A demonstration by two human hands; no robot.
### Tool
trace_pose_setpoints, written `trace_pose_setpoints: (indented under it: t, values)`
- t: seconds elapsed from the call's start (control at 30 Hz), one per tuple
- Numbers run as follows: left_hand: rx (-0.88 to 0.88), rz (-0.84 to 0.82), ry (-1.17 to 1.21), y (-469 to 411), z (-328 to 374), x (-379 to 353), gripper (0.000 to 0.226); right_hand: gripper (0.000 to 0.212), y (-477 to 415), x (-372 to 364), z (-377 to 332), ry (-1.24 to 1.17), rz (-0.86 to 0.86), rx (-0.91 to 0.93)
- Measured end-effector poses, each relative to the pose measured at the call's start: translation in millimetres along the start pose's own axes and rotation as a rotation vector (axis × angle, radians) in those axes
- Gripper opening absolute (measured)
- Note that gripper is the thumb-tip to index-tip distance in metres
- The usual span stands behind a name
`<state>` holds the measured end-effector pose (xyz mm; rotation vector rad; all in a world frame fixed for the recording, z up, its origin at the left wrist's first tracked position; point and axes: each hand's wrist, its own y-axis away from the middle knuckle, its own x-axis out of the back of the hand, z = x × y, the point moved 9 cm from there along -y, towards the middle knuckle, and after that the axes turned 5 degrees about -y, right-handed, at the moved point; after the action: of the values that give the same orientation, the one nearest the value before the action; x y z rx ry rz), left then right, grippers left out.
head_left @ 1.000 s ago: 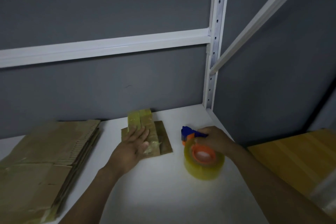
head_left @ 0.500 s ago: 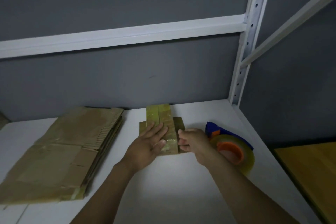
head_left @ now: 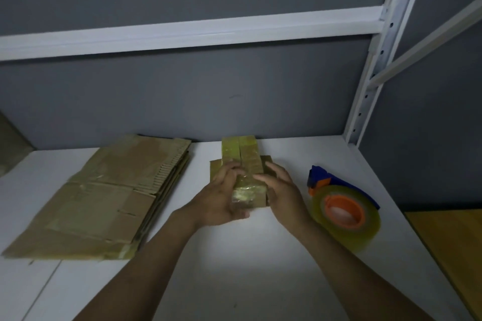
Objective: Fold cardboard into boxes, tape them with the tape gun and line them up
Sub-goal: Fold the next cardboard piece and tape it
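The small cardboard box [head_left: 247, 161] stands in the middle of the white shelf [head_left: 234, 268], near the grey back wall, between the stack of flat cardboard [head_left: 104, 195] and the tape gun [head_left: 341, 210]. I judge it light and rather stiff, but the glossy tape covers most of its top, so the fingers may slide there. It is better to take it by the two bare cardboard sides, not by the loose flaps at the base. The left hand [head_left: 221, 198] grips its left side, with fingers curled over the top edge and the thumb low at the front. The right hand [head_left: 285, 191] is open, its fingers almost straight along the right side – touching or only just beside, I cannot tell. The hands hide the near end of the box, and in this dim light it is not clear whether it is fully closed – or how the flaps under it lie.
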<state>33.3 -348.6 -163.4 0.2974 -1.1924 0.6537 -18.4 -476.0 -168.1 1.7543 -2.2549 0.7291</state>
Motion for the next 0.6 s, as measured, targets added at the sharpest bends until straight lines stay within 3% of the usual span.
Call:
trace_pose_setpoints:
  t: [0.1, 0.3, 0.37, 0.6]
  values:
    - [-0.091, -0.018, -0.061, 4.7, -14.3, 10.8, 0.084, 0.046, -7.4, -4.1, -3.0, 0.183, -0.173, 0.193]
    - [-0.075, -0.109, 0.007, 1.7, -39.1, 15.3, 0.056, 0.054, -22.9, -1.6, 6.6, 0.442, -0.414, 0.225]
    - [-0.077, -0.036, 0.023, -0.8, -39.9, 17.3, 0.048, 0.058, -23.2, -3.1, 4.1, 0.432, -0.443, 0.284]
    - [-0.078, 0.345, 0.073, 9.7, -39.2, 18.9, 0.058, 0.050, -22.2, -10.2, -5.2, 0.437, -0.275, 0.396]
